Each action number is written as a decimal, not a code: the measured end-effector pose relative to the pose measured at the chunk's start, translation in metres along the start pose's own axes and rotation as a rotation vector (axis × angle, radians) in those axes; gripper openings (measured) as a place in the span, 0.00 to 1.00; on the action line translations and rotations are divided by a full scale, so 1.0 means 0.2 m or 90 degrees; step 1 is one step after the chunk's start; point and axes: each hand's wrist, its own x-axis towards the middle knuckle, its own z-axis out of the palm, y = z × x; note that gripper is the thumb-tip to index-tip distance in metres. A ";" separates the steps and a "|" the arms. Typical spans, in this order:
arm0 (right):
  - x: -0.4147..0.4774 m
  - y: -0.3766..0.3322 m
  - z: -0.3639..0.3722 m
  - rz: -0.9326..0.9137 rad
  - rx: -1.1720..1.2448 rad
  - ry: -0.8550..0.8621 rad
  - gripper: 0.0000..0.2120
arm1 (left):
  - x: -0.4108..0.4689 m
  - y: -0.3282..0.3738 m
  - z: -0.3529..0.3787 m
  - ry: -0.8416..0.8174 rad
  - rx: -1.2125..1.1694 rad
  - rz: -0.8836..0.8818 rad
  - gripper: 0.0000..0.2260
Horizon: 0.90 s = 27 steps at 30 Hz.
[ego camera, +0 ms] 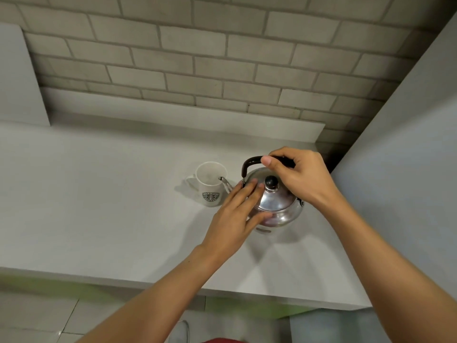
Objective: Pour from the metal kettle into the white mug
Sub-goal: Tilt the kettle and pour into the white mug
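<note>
On the pale grey counter (99,194) we tip the round, shiny metal kettle (277,206), right hand (299,177) clenched around its black handle, left hand (237,214) flat against its lid, spout over the white logo mug (210,186); next, we judge, tilt further.

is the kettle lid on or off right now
On. The lid sits closed on the metal kettle, its black knob up, with the left hand resting flat against it.

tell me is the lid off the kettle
No, the lid sits closed on the kettle, with the left hand resting against it.
</note>
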 end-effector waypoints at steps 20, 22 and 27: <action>0.37 -0.14 -0.03 -0.108 -0.199 -0.099 0.15 | 0.23 -0.01 0.01 0.072 -0.173 -0.057 0.27; 0.41 -0.18 -0.02 -0.116 -0.212 -0.125 0.14 | 0.25 -0.01 0.01 0.085 -0.183 -0.058 0.27; 0.49 -0.23 0.00 -0.144 -0.245 -0.151 0.14 | 0.28 -0.02 0.03 0.124 -0.193 -0.075 0.26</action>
